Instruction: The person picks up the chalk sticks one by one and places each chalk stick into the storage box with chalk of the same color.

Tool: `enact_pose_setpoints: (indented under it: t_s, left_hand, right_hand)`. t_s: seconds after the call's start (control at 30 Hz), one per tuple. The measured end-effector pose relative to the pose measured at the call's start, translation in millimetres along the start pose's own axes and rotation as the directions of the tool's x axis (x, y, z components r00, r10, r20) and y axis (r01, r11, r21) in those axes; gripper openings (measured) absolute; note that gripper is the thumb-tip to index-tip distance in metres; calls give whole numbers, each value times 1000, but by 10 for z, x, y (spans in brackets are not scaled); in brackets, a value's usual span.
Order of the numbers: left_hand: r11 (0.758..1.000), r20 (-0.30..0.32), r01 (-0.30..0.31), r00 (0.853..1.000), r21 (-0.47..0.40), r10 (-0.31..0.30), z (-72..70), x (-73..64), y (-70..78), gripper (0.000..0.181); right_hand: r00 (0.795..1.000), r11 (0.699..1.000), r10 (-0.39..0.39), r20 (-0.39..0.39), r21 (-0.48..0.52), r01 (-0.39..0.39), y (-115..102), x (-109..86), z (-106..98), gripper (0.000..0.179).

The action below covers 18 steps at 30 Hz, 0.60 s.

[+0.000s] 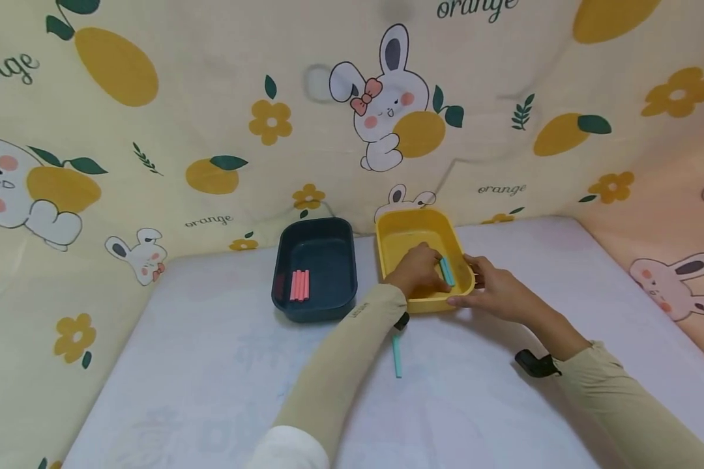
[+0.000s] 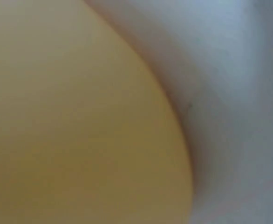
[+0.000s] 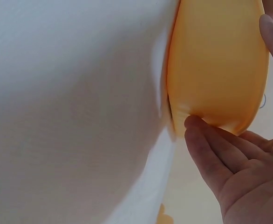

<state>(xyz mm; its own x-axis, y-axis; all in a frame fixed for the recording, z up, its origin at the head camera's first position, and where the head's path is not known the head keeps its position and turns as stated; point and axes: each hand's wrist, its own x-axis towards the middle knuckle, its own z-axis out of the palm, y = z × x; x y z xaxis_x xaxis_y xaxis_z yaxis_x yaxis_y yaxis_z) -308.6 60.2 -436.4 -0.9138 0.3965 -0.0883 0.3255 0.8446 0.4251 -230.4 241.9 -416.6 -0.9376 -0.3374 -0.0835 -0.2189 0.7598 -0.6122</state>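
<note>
My left hand [image 1: 419, 270] reaches inside the yellow tub [image 1: 410, 225], thumb and forefinger at either end of some short teal sticks [image 1: 448, 271]. Its palm side is hidden in the head view, and the left wrist view holds only the blurred outer wall of the tub [image 2: 90, 140]. At the tub's near right corner, my right hand [image 1: 498, 293] grips the wall between thumb and fingers. The right wrist view has the right hand's fingers [image 3: 215, 156] against the tub's outside [image 3: 215, 65]. One more teal stick [image 1: 397, 356] lies on the table, below the left wrist.
Left of the yellow tub stands a dark blue tub [image 1: 317, 234] with several pink sticks [image 1: 300, 285] side by side in it. A white cloth covers the table [image 1: 211, 365]. Behind the tubs hangs a cream curtain [image 1: 211, 117] printed with rabbits and oranges.
</note>
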Motion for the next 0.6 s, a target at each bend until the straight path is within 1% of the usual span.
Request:
enact_pose_setpoints:
  t_s: [0.13, 0.33, 0.4, 0.5, 0.6]
  left_hand:
    - [1000, 1, 16, 1000, 0, -16, -1, -38, 26, 64]
    - [1000, 13, 3, 1000, 23, -3, -1, -74, -4, 67]
    - [1000, 26, 5, 1000, 22, -5, -11, -73, -9, 71]
    - [1000, 35, 1, 999, 9, -1, -51, -78, 11, 78]
    - [999, 11, -24, 1000, -26, 25, -120, -130, 41, 79]
  right_hand:
    - [1000, 1000, 9, 0, 1, -9, 0, -5, 0, 107]
    - [1000, 1000, 14, -7, 9, -13, 36, 15, 47, 108]
    - [1000, 1000, 9, -10, 12, -9, 37, 16, 55, 108]
    - [1000, 1000, 1, -20, 2, -1, 31, 8, 43, 106]
    - [1000, 1000, -4, -27, -3, 4, 16, -3, 20, 105]
